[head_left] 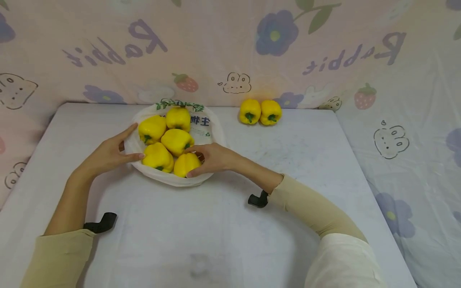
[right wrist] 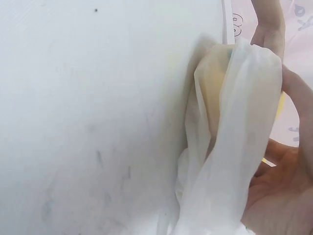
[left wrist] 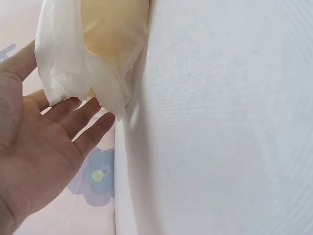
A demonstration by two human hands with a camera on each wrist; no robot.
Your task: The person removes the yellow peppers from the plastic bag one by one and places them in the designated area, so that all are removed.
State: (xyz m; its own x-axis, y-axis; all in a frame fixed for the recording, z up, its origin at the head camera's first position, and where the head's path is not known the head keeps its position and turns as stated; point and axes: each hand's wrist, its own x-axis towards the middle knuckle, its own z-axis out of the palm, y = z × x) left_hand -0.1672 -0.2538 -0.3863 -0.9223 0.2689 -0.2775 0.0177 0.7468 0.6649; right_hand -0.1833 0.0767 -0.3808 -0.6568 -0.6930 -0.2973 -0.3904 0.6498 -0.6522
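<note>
The left hand (head_left: 108, 156) lay spread against the white bag (head_left: 169, 181), in which the right hand (head_left: 216, 157) gripped a yellow pepper (head_left: 187, 163) beside four more peppers (head_left: 176, 141). Two other peppers (head_left: 250, 112) sat together on the table (head_left: 223, 240).

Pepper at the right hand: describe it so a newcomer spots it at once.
On the white table, find the white bag of yellow peppers. At its near right edge sits one pepper. Unlike its neighbours, it has the right hand's thumb and fingers around it.

Bag (left wrist: 59, 49) cut off, 2 wrist cams; L hand (left wrist: 41, 134) too, L cam.
</note>
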